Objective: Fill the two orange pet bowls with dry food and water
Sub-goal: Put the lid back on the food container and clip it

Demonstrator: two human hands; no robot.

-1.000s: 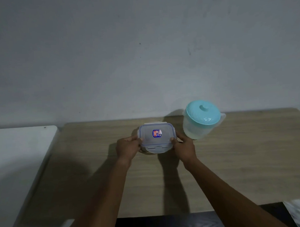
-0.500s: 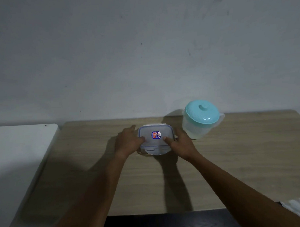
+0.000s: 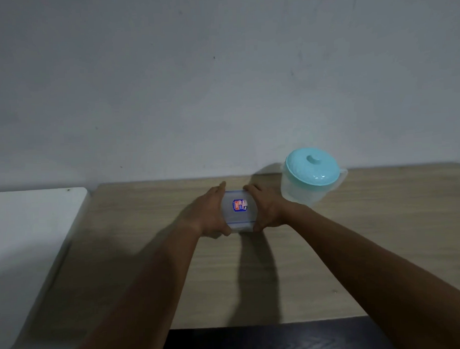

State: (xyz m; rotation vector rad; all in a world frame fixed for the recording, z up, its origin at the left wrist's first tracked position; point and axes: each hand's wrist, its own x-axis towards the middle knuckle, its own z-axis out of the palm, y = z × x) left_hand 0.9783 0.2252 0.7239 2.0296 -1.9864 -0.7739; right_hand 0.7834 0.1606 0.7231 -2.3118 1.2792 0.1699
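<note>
Both hands are on the box: the left hand (image 3: 210,213) cups one side of the clear lidded container (image 3: 239,210), the right hand (image 3: 268,209) the other, each grip curled snug around it, fingers at the far edge, thumbs at the near one. The container sits on the desk (image 3: 369,247) squarely between them. Just beyond the right hand stands the pitcher (image 3: 311,182) with its teal lid on.

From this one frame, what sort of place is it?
Probably a plain room at home: a wooden table against a bare grey wall, with a lidded plastic container and a teal-lidded pitcher on it.
</note>
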